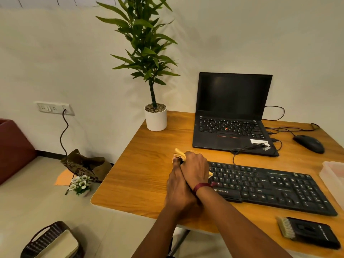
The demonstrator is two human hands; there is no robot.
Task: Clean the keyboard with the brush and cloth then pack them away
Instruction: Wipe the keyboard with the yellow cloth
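Bunching up the yellow cloth (179, 152), curling the right hand (195, 167) over it and pinching it from below with the left hand (177, 185), with the keyboard (270, 187) starting just right of the grip. Not touching the brush (307, 232), lying far off to the right. Maybe dropping the loose cloth, or bumping keys with the wrist.

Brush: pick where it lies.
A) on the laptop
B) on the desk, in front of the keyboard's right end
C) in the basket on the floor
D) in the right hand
B: the brush lies flat on the desk, on the near side of the keyboard at its right end, with no hand on it.
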